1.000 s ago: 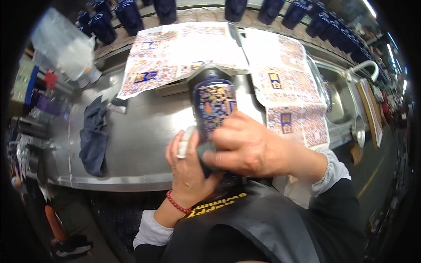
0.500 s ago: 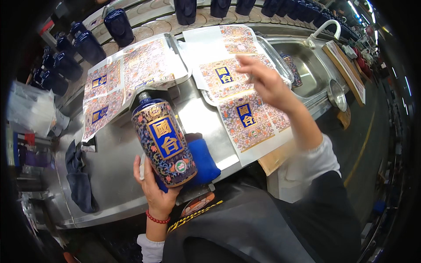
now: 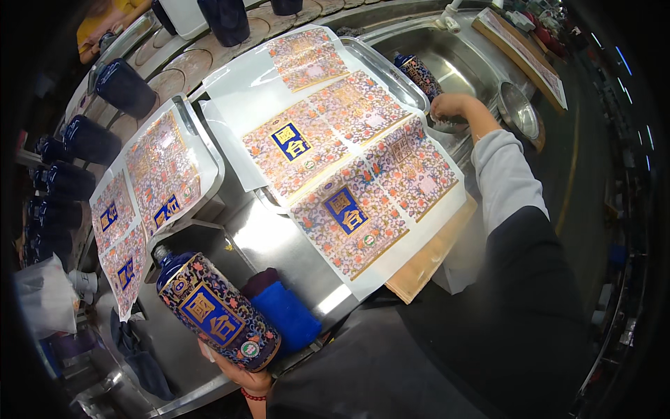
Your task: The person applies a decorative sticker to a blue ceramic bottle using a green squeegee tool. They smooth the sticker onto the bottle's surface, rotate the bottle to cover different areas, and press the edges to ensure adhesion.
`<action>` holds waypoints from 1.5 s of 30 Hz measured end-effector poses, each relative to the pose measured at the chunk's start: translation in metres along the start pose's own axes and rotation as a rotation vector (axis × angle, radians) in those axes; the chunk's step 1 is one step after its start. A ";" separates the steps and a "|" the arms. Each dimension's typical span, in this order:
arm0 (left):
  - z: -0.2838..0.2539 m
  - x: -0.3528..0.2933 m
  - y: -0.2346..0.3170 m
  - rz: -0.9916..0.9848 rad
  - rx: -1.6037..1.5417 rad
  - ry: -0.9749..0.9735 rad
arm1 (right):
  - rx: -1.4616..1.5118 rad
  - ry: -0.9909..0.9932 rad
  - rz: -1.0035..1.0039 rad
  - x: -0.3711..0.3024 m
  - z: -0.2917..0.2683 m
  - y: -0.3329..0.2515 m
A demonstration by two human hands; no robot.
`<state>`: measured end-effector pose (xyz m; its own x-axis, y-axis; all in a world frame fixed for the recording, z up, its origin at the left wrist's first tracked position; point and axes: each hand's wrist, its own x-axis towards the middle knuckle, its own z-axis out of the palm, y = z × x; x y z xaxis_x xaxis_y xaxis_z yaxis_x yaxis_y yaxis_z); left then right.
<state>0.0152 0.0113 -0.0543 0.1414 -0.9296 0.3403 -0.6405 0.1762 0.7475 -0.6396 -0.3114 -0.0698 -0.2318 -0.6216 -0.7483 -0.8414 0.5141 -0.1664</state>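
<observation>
Patterned bottle (image 3: 218, 313), between seven and eight o'clock: visible face covered; your left hand (image 3: 244, 375) grips its base. Your right hand (image 3: 449, 107), two o'clock: can't tell if pinching. Plain bottles (image 3: 125, 89), ten o'clock: undecorated.

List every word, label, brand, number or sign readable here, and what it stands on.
Wording isn't copied out; these things bear it:
Bottle in the left hand: large gold characters on a blue panel; round green-and-white mark, too small to read.
Middle patterned sheets: two similar panels, clear; finer print too small.
Left patterned sheets: similar panels, slanted; finer print too small.
</observation>
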 end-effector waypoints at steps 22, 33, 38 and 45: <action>-0.003 -0.006 0.002 0.040 0.047 -0.030 | -0.332 0.517 -0.363 0.032 -0.083 -0.282; -0.001 -0.009 -0.001 -0.024 -0.085 -0.042 | 0.175 0.623 -0.646 0.058 -0.078 -0.271; -0.004 -0.003 0.003 0.029 0.023 -0.067 | 0.240 0.647 -0.649 0.064 -0.084 -0.262; -0.002 -0.002 0.010 -0.088 -0.077 -0.054 | 0.212 0.747 -0.708 0.057 -0.083 -0.257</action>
<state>0.0103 0.0157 -0.0467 0.1523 -0.9583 0.2419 -0.5672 0.1157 0.8154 -0.4774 -0.5278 -0.0159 -0.0228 -0.9902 0.1381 -0.8166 -0.0612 -0.5740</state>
